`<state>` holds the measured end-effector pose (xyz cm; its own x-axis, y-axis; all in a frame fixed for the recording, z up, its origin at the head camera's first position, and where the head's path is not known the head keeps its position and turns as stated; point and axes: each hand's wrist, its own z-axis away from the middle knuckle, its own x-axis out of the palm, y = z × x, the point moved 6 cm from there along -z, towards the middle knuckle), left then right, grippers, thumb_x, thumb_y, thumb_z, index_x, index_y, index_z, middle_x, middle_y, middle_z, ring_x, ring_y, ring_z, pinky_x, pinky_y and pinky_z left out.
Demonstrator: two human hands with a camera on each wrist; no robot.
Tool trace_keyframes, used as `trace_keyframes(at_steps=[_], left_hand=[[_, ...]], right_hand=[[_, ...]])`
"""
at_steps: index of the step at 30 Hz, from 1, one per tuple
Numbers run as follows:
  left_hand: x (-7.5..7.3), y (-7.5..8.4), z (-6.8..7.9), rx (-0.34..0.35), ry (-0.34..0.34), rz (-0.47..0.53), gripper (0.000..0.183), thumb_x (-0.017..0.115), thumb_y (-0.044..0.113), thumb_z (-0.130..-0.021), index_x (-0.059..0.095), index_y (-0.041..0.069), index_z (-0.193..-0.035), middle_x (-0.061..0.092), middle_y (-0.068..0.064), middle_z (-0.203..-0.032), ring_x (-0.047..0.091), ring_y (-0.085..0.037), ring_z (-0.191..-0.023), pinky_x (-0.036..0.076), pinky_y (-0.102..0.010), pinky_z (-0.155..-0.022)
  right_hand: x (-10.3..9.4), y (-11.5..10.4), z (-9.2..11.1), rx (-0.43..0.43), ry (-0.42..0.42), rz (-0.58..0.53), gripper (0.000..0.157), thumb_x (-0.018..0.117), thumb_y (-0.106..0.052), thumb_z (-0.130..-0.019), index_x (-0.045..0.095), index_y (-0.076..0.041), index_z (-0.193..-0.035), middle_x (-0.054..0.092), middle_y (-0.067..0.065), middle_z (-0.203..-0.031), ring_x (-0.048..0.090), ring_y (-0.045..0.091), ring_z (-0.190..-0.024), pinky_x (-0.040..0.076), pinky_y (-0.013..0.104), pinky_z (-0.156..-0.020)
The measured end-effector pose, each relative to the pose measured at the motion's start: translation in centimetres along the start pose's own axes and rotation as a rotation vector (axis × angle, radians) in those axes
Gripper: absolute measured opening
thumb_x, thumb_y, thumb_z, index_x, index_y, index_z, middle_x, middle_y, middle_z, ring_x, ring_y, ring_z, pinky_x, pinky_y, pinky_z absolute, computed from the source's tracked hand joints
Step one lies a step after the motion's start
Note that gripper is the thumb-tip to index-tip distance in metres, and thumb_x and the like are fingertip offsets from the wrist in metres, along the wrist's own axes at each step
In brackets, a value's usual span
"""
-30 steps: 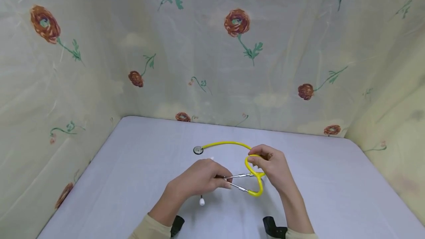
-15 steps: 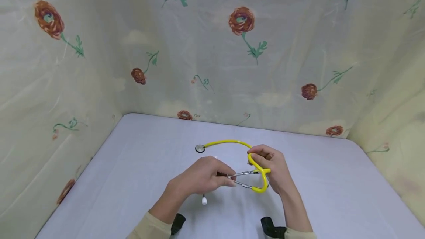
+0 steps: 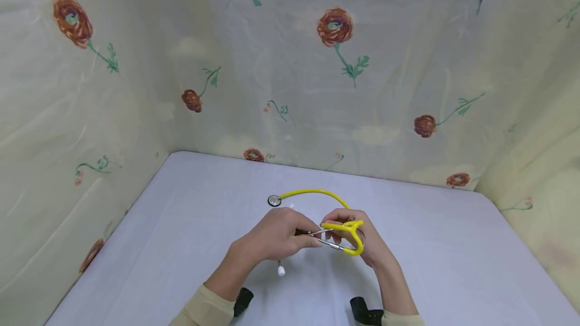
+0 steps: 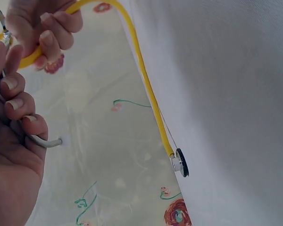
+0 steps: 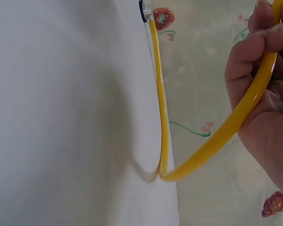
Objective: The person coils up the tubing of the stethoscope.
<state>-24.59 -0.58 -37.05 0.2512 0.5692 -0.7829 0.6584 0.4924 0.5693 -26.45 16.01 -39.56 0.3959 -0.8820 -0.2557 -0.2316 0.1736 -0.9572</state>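
Note:
A yellow stethoscope (image 3: 355, 227) is held between both hands above the table. My left hand (image 3: 282, 235) grips its metal ear tubes (image 3: 330, 243), and a white ear tip (image 3: 281, 270) pokes out below the palm. Curled fingers of my right hand (image 3: 362, 230) hold the yellow tubing near the fork; the right wrist view shows the tube (image 5: 226, 129) running across that palm. From there the tubing bends away to the round chest piece (image 3: 274, 200), which lies on the table beyond the left hand. The second ear tip (image 3: 291, 207) is barely visible behind the left hand.
A white-covered table (image 3: 217, 190) spreads under the hands. Flowered curtains (image 3: 281, 74) stand around its back and sides. Black straps or mounts (image 3: 364, 312) sit at both wrists.
My right hand has moved left and slightly down, closer to the left hand. The yellow fork has tilted and turned with it. The left hand stays on the ear tubes.

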Motion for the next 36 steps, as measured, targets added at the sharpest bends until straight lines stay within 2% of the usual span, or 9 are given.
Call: trace_keyframes(at_steps=[3, 8, 12, 16, 19, 23, 26, 31, 36], left_hand=[[0.1, -0.1, -0.1, -0.01, 0.012, -0.026, 0.011, 0.071, 0.034, -0.092, 0.078, 0.027, -0.096, 0.063, 0.02, -0.072, 0.05, 0.0, -0.062, 0.04, -0.017, -0.058], [-0.2, -0.3, 0.0, -0.03, 0.071, -0.067, 0.009, 0.071, 0.036, -0.092, 0.076, 0.028, -0.092, 0.059, 0.02, -0.067, 0.048, 0.001, -0.059, 0.038, -0.018, -0.056], [-0.7, -0.6, 0.1, -0.044, 0.124, -0.107, 0.009, 0.07, 0.037, -0.092, 0.075, 0.029, -0.092, 0.054, 0.02, -0.061, 0.045, 0.001, -0.055, 0.035, -0.019, -0.054], [-1.1, -0.9, 0.3, -0.064, 0.15, -0.132, 0.008, 0.07, 0.038, -0.092, 0.075, 0.031, -0.092, 0.049, 0.018, -0.056, 0.042, 0.0, -0.053, 0.033, -0.02, -0.052], [-1.3, -1.0, 0.4, -0.074, 0.167, -0.138, 0.007, 0.07, 0.037, -0.091, 0.074, 0.031, -0.091, 0.045, 0.018, -0.055, 0.04, 0.0, -0.052, 0.03, -0.02, -0.052], [-1.4, -1.2, 0.4, -0.089, 0.188, -0.143, 0.01, 0.07, 0.038, -0.091, 0.071, 0.031, -0.084, 0.039, 0.016, -0.052, 0.037, -0.001, -0.05, 0.027, -0.021, -0.051], [-1.6, -1.4, 0.4, -0.11, 0.204, -0.147, 0.013, 0.071, 0.04, -0.09, 0.069, 0.031, -0.081, 0.037, 0.015, -0.051, 0.035, -0.002, -0.049, 0.026, -0.021, -0.051], [-1.8, -1.8, 0.2, -0.131, 0.216, -0.165, 0.01, 0.071, 0.039, -0.09, 0.073, 0.029, -0.086, 0.043, 0.016, -0.055, 0.04, -0.003, -0.053, 0.029, -0.02, -0.052], [-1.7, -2.3, 0.3, -0.178, 0.225, -0.192, 0.014, 0.071, 0.036, -0.091, 0.077, 0.029, -0.101, 0.062, 0.02, -0.069, 0.05, -0.005, -0.065, 0.038, -0.021, -0.058]], right_hand=[[-0.1, 0.0, 0.1, 0.001, -0.003, 0.024, 0.023, 0.061, -0.013, -0.097, 0.068, 0.009, -0.098, 0.07, 0.005, -0.081, 0.057, 0.013, -0.066, 0.05, 0.026, -0.063], [0.2, 0.4, 0.0, 0.107, -0.002, 0.032, 0.028, 0.064, -0.021, -0.097, 0.068, 0.006, -0.104, 0.07, 0.003, -0.082, 0.059, 0.014, -0.07, 0.052, 0.029, -0.069], [0.7, 0.7, -0.2, 0.147, -0.035, 0.022, 0.034, 0.064, -0.024, -0.097, 0.066, 0.006, -0.113, 0.071, 0.004, -0.079, 0.058, 0.013, -0.066, 0.052, 0.028, -0.069], [1.2, 0.8, -0.2, 0.136, -0.065, 0.027, 0.032, 0.065, -0.025, -0.097, 0.066, 0.005, -0.108, 0.07, 0.006, -0.079, 0.058, 0.013, -0.065, 0.05, 0.029, -0.077], [1.4, 0.7, -0.1, 0.108, -0.09, 0.05, 0.027, 0.066, -0.022, -0.096, 0.067, 0.005, -0.103, 0.069, 0.016, -0.082, 0.06, 0.015, -0.066, 0.05, 0.031, -0.08], [1.6, 0.4, 0.1, 0.105, -0.137, 0.047, 0.027, 0.065, -0.014, -0.095, 0.065, 0.009, -0.109, 0.067, 0.026, -0.089, 0.062, 0.016, -0.07, 0.053, 0.033, -0.078], [1.7, 0.2, 0.2, 0.11, -0.169, 0.04, 0.03, 0.062, -0.01, -0.096, 0.061, 0.012, -0.116, 0.067, 0.024, -0.093, 0.064, 0.016, -0.076, 0.056, 0.035, -0.078], [1.8, -0.2, 0.1, 0.13, -0.163, 0.093, 0.029, 0.058, -0.009, -0.098, 0.062, 0.009, -0.122, 0.067, 0.022, -0.097, 0.065, 0.017, -0.081, 0.056, 0.033, -0.08], [1.9, -0.2, 0.1, 0.185, -0.173, 0.146, 0.032, 0.058, -0.009, -0.098, 0.062, 0.008, -0.125, 0.068, 0.026, -0.106, 0.065, 0.019, -0.084, 0.054, 0.03, -0.083]])
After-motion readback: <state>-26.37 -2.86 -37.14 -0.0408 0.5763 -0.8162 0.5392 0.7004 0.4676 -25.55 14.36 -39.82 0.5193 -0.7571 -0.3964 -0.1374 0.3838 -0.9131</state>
